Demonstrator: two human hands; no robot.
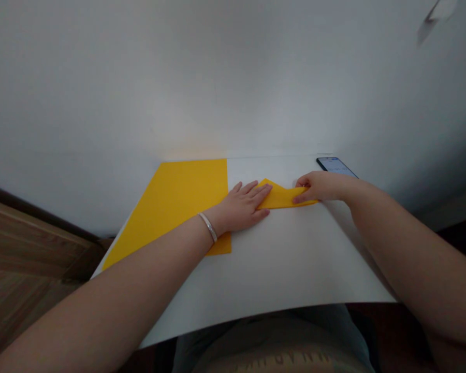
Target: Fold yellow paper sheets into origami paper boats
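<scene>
A folded piece of yellow paper point(281, 197) lies on the white tabletop, with a raised point near its left part. My left hand point(244, 207) is spread flat, its fingertips pressing on the left end of the folded paper. At the other end, my right hand point(314, 187) pinches the paper between thumb and fingers. A large flat yellow sheet point(186, 194) lies to the left, partly under my left forearm and wrist. A silver bangle point(208, 227) circles my left wrist.
A phone point(336, 166) with its screen lit rests at the table's back right, partly behind my right hand. The white table point(287, 264) stands against a pale wall point(233, 77). Wooden furniture point(31, 243) is at the left.
</scene>
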